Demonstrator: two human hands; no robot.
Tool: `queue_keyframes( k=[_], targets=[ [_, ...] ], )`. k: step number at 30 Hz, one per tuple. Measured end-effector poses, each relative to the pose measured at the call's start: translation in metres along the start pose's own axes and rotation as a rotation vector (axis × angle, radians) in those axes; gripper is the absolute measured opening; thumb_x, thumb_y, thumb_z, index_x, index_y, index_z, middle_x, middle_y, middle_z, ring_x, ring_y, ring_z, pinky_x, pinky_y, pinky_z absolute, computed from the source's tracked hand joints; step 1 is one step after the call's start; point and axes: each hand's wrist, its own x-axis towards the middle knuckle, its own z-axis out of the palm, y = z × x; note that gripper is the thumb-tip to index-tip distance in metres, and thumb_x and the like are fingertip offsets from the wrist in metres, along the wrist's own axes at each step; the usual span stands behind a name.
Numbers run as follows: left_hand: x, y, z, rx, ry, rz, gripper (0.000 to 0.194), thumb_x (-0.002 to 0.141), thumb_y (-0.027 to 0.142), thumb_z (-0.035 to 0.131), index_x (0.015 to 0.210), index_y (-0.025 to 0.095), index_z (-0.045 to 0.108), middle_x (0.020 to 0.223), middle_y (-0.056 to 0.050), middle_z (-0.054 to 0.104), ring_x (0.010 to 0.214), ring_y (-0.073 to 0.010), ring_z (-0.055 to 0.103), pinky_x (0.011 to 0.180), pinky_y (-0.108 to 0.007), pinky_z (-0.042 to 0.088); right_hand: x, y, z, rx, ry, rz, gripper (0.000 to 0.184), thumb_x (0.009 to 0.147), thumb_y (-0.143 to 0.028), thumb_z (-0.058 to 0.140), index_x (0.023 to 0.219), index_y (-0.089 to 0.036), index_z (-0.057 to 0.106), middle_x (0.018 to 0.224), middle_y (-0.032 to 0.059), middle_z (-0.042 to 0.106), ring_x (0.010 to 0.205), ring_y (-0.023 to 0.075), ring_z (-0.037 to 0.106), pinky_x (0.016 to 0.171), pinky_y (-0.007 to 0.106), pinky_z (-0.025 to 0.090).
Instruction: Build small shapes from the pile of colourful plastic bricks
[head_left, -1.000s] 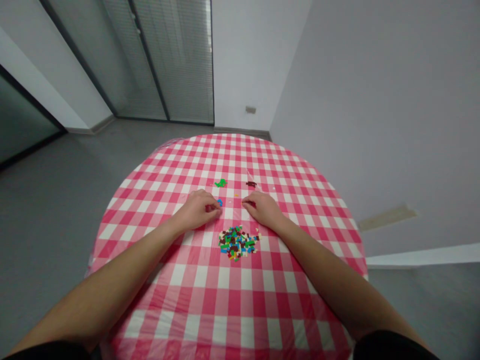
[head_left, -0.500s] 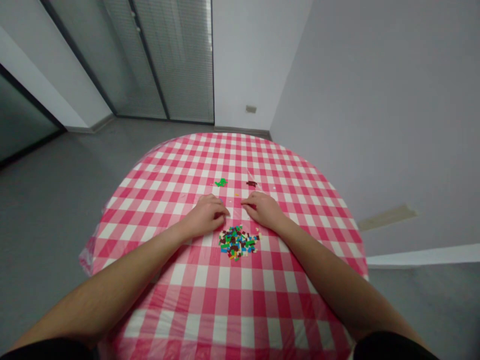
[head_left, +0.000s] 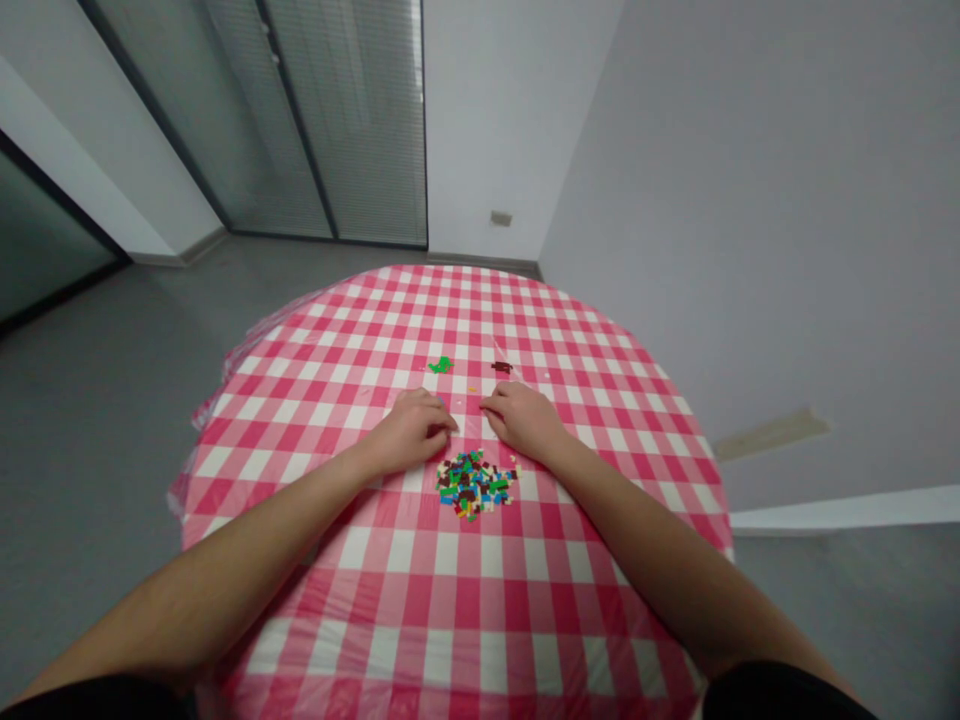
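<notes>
My left hand (head_left: 416, 430) rests on the tablecloth just beyond the left side of a pile of small coloured building bricks (head_left: 474, 486). Its fingers curve loosely, with a gap at the thumb, and I see nothing held in them. A small blue piece (head_left: 441, 401) shows beside its fingers. Across from it, my right hand (head_left: 525, 415) lies above the pile's right side, fingers bent and pointing left. No held thing shows there. Beyond the hands lie a green brick figure (head_left: 441, 365) at the left and a dark brown brick piece (head_left: 502, 367) at the right.
A round table wears a red-and-white checked cloth (head_left: 472, 620) under clear plastic. A tiny orange piece (head_left: 472, 390) and a few pale bits lie between and beyond the hands. A wall (head_left: 750, 220) stands to the right; glass doors (head_left: 352, 130) are behind the table.
Both hands stay in the same place and pose, and the bricks lie as before. Only the whole view has shifted very slightly.
</notes>
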Motion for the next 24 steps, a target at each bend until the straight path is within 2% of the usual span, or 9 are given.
queue_keyframes(
  k=[4, 9, 12, 16, 21, 24],
  targets=[
    [0.0, -0.001, 0.001, 0.001, 0.0, -0.005, 0.022, 0.081, 0.017, 0.055, 0.089, 0.023, 0.075, 0.085, -0.004, 0.071, 0.087, -0.0217, 0.058, 0.087, -0.039, 0.039, 0.001, -0.006, -0.001, -0.081, -0.033, -0.012, 0.024, 0.096, -0.024, 0.049, 0.101, -0.018, 0.072, 0.097, 0.0119, 0.064, 0.093, 0.023, 0.057, 0.074, 0.031, 0.043],
    [0.0, 0.0, 0.0, -0.005, -0.007, 0.001, 0.022, 0.081, 0.017, 0.055, 0.09, 0.021, 0.075, 0.085, -0.005, 0.071, 0.087, -0.0219, 0.058, 0.087, -0.039, 0.039, 0.002, -0.006, 0.002, -0.072, -0.039, -0.029, 0.024, 0.096, -0.023, 0.049, 0.102, -0.019, 0.072, 0.096, 0.0111, 0.063, 0.093, 0.0222, 0.057, 0.076, 0.03, 0.043],
    [0.0, 0.0, -0.001, -0.004, -0.004, 0.002, 0.021, 0.081, 0.017, 0.055, 0.089, 0.021, 0.075, 0.085, -0.005, 0.071, 0.087, -0.0219, 0.058, 0.087, -0.039, 0.039, 0.0, -0.001, 0.001, -0.019, 0.003, -0.021, 0.026, 0.096, -0.024, 0.048, 0.106, -0.019, 0.071, 0.099, 0.0104, 0.065, 0.095, 0.0216, 0.058, 0.076, 0.03, 0.043],
    [0.0, 0.0, -0.002, -0.001, -0.007, -0.003, 0.021, 0.082, 0.018, 0.055, 0.089, 0.022, 0.075, 0.085, -0.004, 0.071, 0.087, -0.0217, 0.058, 0.087, -0.039, 0.038, -0.003, 0.008, -0.002, 0.016, 0.074, 0.06, 0.03, 0.098, -0.027, 0.045, 0.105, -0.017, 0.073, 0.1, 0.0108, 0.067, 0.095, 0.0214, 0.06, 0.072, 0.029, 0.043],
    [0.0, 0.003, -0.002, 0.011, -0.013, 0.012, 0.019, 0.086, 0.023, 0.057, 0.09, 0.023, 0.075, 0.087, -0.003, 0.072, 0.086, -0.0208, 0.059, 0.086, -0.038, 0.037, -0.005, 0.008, -0.003, 0.05, -0.018, -0.009, 0.025, 0.093, -0.023, 0.051, 0.102, -0.019, 0.075, 0.097, 0.0093, 0.068, 0.094, 0.0206, 0.061, 0.077, 0.029, 0.044],
    [0.0, 0.005, -0.001, 0.015, -0.023, 0.024, 0.018, 0.089, 0.028, 0.058, 0.089, 0.023, 0.075, 0.086, -0.003, 0.072, 0.084, -0.0202, 0.058, 0.084, -0.038, 0.036, -0.004, 0.004, -0.001, 0.052, -0.03, -0.032, 0.026, 0.093, -0.022, 0.051, 0.103, -0.019, 0.075, 0.096, 0.0086, 0.068, 0.091, 0.0201, 0.062, 0.077, 0.029, 0.044]
  ],
)
